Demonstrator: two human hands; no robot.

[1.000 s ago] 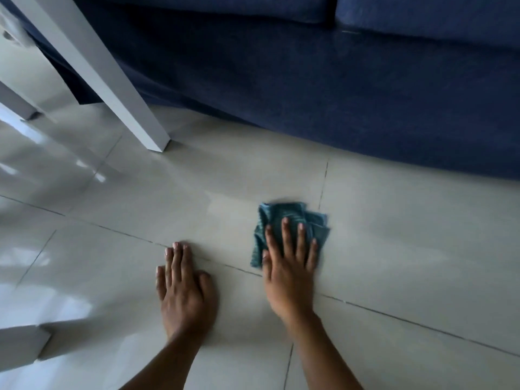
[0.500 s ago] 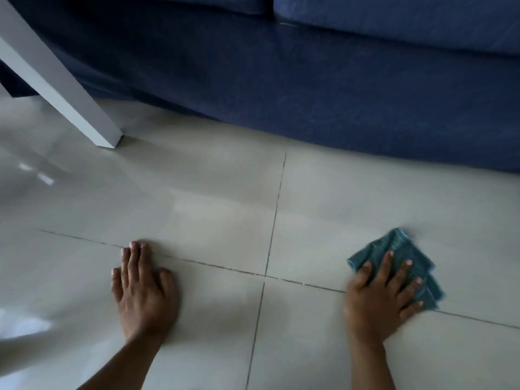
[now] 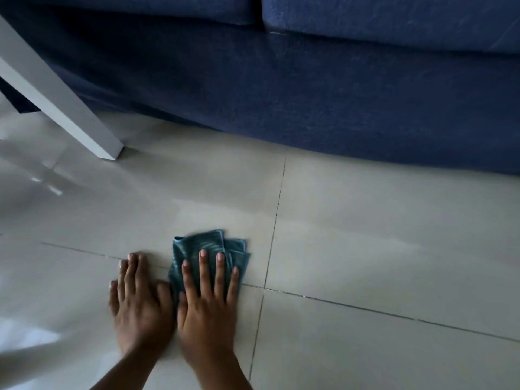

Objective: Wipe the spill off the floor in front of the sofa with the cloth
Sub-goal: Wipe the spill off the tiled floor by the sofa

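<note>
A folded teal cloth (image 3: 203, 244) lies on the pale tiled floor (image 3: 365, 263) in front of the dark blue sofa (image 3: 337, 94). My right hand (image 3: 208, 305) presses flat on the cloth with fingers spread, covering its near half. My left hand (image 3: 138, 302) rests flat on the bare tile just left of the cloth, thumb almost touching my right hand. A faint lighter sheen (image 3: 323, 223) streaks the tiles beyond and to the right of the cloth; I cannot make out a distinct spill.
A white furniture leg (image 3: 59, 102) slants down to the floor at the left, in front of the sofa's base. Dark grout lines cross just right of my hands. Glossy tiles stretch out to the right.
My right hand has slid the cloth leftward across the grout line, from the right tile to right beside my left hand. The left hand has stayed planted.
</note>
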